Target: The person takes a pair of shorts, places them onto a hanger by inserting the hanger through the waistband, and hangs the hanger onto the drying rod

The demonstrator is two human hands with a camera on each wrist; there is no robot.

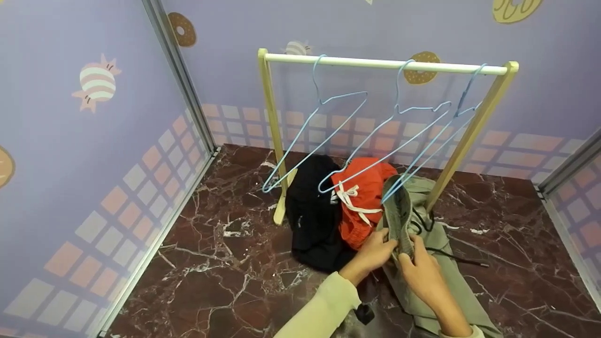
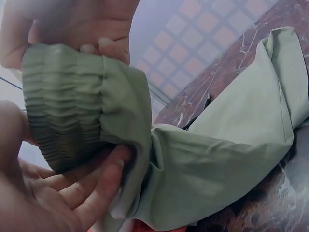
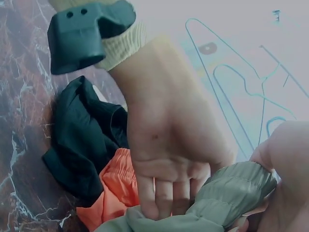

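A pair of olive-green trousers (image 1: 443, 267) lies partly on the floor, its elastic waistband (image 1: 399, 220) lifted by both hands. My left hand (image 1: 375, 251) grips the waistband's left side, and my right hand (image 1: 420, 272) grips its right side with the thumb on top. Gathered folds of the waistband (image 2: 72, 96) show close up in the left wrist view, fingers tucked at its opening. A black drawstring (image 1: 462, 258) trails from the trousers to the right. The tip of the rightmost blue hanger (image 1: 425, 150) overlaps the waistband in the head view.
A clothes rack with a white rod (image 1: 366, 61) and wooden legs stands ahead, holding a left blue hanger (image 1: 307, 122) and a middle blue hanger (image 1: 375, 131). Under it lie black clothing (image 1: 314, 225) and orange shorts (image 1: 361, 171) with a white drawstring. Patterned walls (image 1: 94, 155) enclose the marbled floor (image 1: 211, 263).
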